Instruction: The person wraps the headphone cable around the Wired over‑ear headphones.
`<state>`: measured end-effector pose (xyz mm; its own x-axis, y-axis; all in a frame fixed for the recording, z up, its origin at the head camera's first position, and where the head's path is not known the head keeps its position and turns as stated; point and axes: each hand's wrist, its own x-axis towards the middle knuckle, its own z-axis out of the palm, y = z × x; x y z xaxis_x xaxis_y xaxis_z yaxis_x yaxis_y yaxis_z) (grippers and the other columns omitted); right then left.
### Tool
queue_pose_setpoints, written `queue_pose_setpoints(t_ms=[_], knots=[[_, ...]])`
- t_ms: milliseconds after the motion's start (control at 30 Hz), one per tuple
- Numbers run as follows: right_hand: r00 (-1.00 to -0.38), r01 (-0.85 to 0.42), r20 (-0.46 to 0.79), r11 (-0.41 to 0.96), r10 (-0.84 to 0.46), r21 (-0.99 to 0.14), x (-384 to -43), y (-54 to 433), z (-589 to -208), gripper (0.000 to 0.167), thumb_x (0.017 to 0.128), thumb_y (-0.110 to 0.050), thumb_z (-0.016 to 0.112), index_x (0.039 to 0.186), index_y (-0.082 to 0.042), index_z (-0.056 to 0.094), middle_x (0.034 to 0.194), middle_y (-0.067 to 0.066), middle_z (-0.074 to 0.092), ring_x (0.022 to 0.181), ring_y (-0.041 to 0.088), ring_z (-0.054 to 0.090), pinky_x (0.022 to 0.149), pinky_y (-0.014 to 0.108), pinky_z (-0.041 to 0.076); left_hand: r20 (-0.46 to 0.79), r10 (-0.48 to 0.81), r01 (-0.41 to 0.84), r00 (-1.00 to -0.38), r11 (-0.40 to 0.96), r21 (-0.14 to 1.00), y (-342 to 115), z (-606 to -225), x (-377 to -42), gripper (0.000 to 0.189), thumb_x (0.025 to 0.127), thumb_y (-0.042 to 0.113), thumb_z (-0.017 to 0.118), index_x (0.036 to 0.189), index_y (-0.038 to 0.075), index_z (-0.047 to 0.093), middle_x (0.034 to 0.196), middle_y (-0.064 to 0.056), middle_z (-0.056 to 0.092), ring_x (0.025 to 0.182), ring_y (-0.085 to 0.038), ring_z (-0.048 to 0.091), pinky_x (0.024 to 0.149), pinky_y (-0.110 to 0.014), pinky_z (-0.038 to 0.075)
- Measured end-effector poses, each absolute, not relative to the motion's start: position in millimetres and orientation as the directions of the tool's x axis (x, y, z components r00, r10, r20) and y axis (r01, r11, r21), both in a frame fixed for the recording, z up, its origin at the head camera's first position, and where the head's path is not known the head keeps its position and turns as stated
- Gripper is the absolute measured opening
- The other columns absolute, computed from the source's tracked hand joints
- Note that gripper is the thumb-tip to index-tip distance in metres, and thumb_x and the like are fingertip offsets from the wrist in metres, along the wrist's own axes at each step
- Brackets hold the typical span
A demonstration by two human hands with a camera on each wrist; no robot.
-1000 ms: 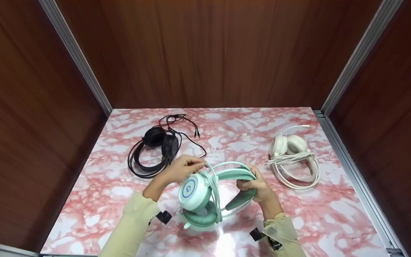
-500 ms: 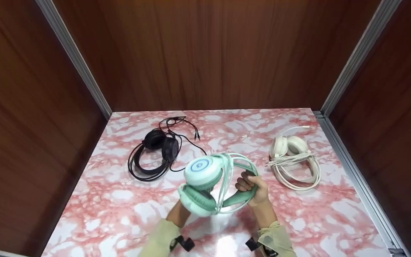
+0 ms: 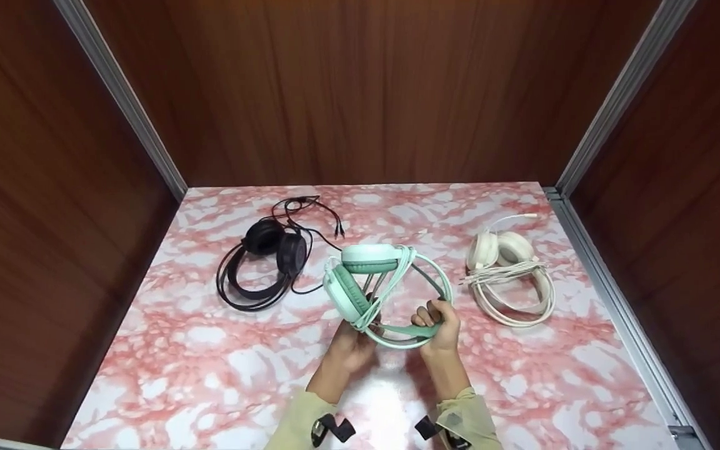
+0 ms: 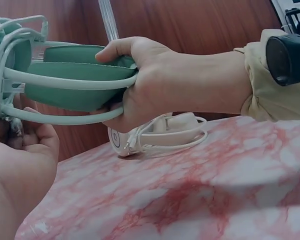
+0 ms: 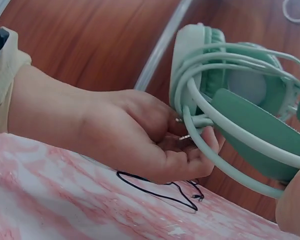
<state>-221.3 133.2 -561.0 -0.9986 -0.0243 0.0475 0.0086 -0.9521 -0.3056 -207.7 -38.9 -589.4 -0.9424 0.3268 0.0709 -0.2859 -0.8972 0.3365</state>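
Mint-green headphones [image 3: 369, 257], their cable [image 3: 391, 281] wrapped in loops around the band beside the ear cups, are held above the table. My right hand [image 3: 442, 325] grips the padded headband, its fingers curled round it, as the left wrist view also shows. Below the ear cups is my left hand [image 3: 350, 350], partly hidden by the headphones in the head view. In the right wrist view, the left hand [image 5: 140, 135] has curled fingers around the cable's end, where metal plug tips [image 5: 184, 137] show between thumb and fingers.
Black headphones [image 3: 291, 253] with a loosely spread cable lie at the left of the red-and-white marbled table [image 3: 210, 369]. White headphones [image 3: 513, 281] with a bundled cable lie at the right. Brown wood panels [image 3: 360, 94] enclose the back and sides.
My left hand has moved from above the headphones to underneath them. The headphones have turned, with the ear cups shifting away from me; the right hand keeps its grip on the headband.
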Motion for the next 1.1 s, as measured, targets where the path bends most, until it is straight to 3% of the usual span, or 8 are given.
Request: queue_pose_setpoints(t_ms=[233, 333, 433, 533, 600, 733, 867, 1100], knots=[[-0.988, -0.099, -0.076, -0.928, 0.134, -0.359, -227, 131, -560, 0.039, 0.091, 0.002, 0.027, 0.054, -0.012, 0.028, 0.055, -0.002, 0.017, 0.041, 0.008, 0.03, 0.049, 0.02, 0.028, 0.056, 0.337, -0.319, -0.94, -0.925, 0.208, -31, -585, -208, 0.043, 0.083, -0.008, 0.029, 0.112, 0.001, 0.06, 0.111, -0.014, 0.061, 0.094, -0.019, 0.056, 0.087, -0.028, 0.04], [-0.968, -0.158, -0.107, -0.881, 0.228, -0.446, -228, 128, -560, 0.035, 0.09, 0.004, 0.035, 0.058, -0.01, 0.036, 0.05, -0.003, 0.027, 0.042, 0.01, 0.034, 0.05, 0.023, 0.032, 0.014, 0.251, -0.229, -0.968, -0.902, 0.365, -26, -579, -211, 0.037, 0.086, -0.012, 0.036, 0.111, -0.001, 0.06, 0.11, -0.013, 0.064, 0.094, -0.019, 0.058, 0.083, -0.028, 0.043], [-0.942, -0.166, -0.141, -0.785, 0.306, -0.597, -228, 125, -563, 0.025, 0.088, 0.005, 0.043, 0.066, -0.007, 0.043, 0.05, 0.002, 0.041, 0.047, 0.016, 0.046, 0.054, 0.028, 0.044, -0.071, 0.111, -0.132, -0.991, -0.807, 0.576, -21, -576, -221, 0.013, 0.09, -0.007, 0.058, 0.099, 0.001, 0.064, 0.095, -0.01, 0.068, 0.082, -0.016, 0.06, 0.072, -0.025, 0.045], [-0.914, -0.1, -0.173, -0.616, 0.368, -0.782, -229, 127, -567, 0.012, 0.087, 0.002, 0.052, 0.076, -0.004, 0.05, 0.062, 0.005, 0.052, 0.059, 0.018, 0.054, 0.063, 0.028, 0.049, -0.143, 0.02, -0.114, -0.989, -0.715, 0.689, -15, -575, -236, 0.004, 0.09, -0.001, 0.065, 0.089, 0.003, 0.063, 0.078, -0.006, 0.065, 0.068, -0.012, 0.058, 0.063, -0.023, 0.045], [-0.902, -0.026, -0.179, -0.463, 0.392, -0.886, -229, 132, -569, 0.003, 0.085, -0.001, 0.057, 0.085, -0.001, 0.054, 0.073, 0.006, 0.055, 0.069, 0.017, 0.055, 0.069, 0.026, 0.048, -0.182, 0.012, -0.137, -0.983, -0.708, 0.693, -10, -575, -249, 0.007, 0.092, 0.001, 0.062, 0.087, 0.004, 0.061, 0.073, -0.005, 0.063, 0.062, -0.011, 0.057, 0.057, -0.021, 0.044], [-0.917, 0.089, -0.146, -0.165, 0.372, -0.982, -233, 141, -570, 0.035, 0.087, -0.01, 0.066, 0.115, 0.004, 0.051, 0.104, 0.014, 0.055, 0.087, 0.02, 0.055, 0.076, 0.028, 0.044, -0.25, 0.012, -0.179, -0.968, -0.732, 0.657, -5, -574, -281, 0.009, 0.092, 0.0, 0.058, 0.085, 0.006, 0.058, 0.067, -0.004, 0.061, 0.054, -0.008, 0.055, 0.047, -0.019, 0.041], [-0.923, 0.081, -0.089, -0.038, 0.373, -0.996, -231, 154, -565, 0.061, 0.089, -0.015, 0.068, 0.137, 0.006, 0.037, 0.128, 0.024, 0.047, 0.106, 0.03, 0.051, 0.076, 0.028, 0.045, -0.271, 0.076, -0.237, -0.96, -0.738, 0.631, 0, -573, -315, 0.006, 0.092, 0.003, 0.058, 0.086, 0.005, 0.058, 0.07, -0.002, 0.061, 0.053, -0.006, 0.055, 0.046, -0.02, 0.04], [-0.943, -0.072, 0.05, -0.056, 0.33, -0.996, -208, 180, -559, 0.037, 0.092, 0.003, 0.06, 0.125, 0.011, 0.045, 0.107, 0.019, 0.058, 0.094, 0.02, 0.055, 0.078, 0.023, 0.045, -0.337, 0.145, -0.344, -0.93, -0.667, 0.661, 1, -576, -361, 0.007, 0.094, 0.005, 0.055, 0.088, 0.003, 0.058, 0.07, -0.002, 0.061, 0.052, -0.005, 0.055, 0.045, -0.018, 0.039]])
